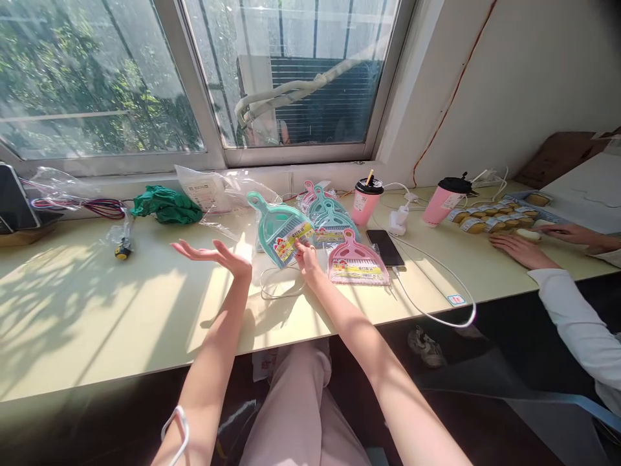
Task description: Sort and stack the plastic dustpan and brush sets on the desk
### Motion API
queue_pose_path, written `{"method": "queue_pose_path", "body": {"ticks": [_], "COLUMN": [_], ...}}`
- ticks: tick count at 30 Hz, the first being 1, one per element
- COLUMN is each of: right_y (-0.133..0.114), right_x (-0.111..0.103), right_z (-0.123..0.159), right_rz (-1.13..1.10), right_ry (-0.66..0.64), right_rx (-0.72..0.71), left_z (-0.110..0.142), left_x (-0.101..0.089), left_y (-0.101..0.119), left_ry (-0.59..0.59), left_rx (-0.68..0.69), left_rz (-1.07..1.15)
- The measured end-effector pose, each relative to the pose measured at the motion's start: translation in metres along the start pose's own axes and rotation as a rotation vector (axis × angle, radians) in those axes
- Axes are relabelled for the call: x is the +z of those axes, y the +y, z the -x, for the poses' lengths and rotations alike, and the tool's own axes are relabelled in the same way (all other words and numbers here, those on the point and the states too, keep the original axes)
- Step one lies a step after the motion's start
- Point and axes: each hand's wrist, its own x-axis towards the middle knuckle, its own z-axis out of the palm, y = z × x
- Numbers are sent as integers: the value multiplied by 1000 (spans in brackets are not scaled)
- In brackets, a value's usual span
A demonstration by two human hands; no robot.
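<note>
My right hand (306, 257) pinches the lower edge of a teal dustpan-and-brush set (281, 226) with a yellow label, holding it tilted above the table. My left hand (220, 259) is raised to the left of it, palm up with its fingers spread, and holds nothing. Just right of my right hand a pink dustpan set (358, 264) lies on the table. Behind it, more teal dustpan sets (332, 217) are piled in clear wrapping, with a pink one partly hidden at the back.
A phone (385, 248) with a white cable lies near pink cups (365, 206). Left are a green cloth (165, 204), plastic bags (206, 191) and a small yellow-black object (122, 251). At right, a co-worker's hands (521, 249) rest by several round yellowish packs (485, 220).
</note>
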Motion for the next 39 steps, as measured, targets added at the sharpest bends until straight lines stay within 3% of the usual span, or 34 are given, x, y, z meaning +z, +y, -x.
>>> {"method": "queue_pose_path", "body": {"ticks": [3,6,11,17,23,29,33,39], "right_y": [-3,-5,-5,-3,-4,-1,2,0], "right_x": [2,5,6,0,-2,-2,-8,-11], "right_z": [5,10,10,4,14,6,0,1], "right_rz": [12,51,115,78,91,132,131,120], "right_ry": [-98,-155,-82,-6,-29,94,154,175], "right_rx": [-27,-20,7,52,51,48,51,58], "left_z": [-17,-21,-11,-23,-29,-29,-25,-3], "left_x": [-6,-4,-2,-14,-14,-12,-7,3], "left_y": [-2,-3,3,-5,-15,-8,-8,-19], "left_ry": [-164,-344,-577,-461,-448,-385,-393,-500], "left_rx": [-460,-700,-548,-471,-540,-574,-529,-520], "left_rz": [309,641,788,717,746,722,677,613]}}
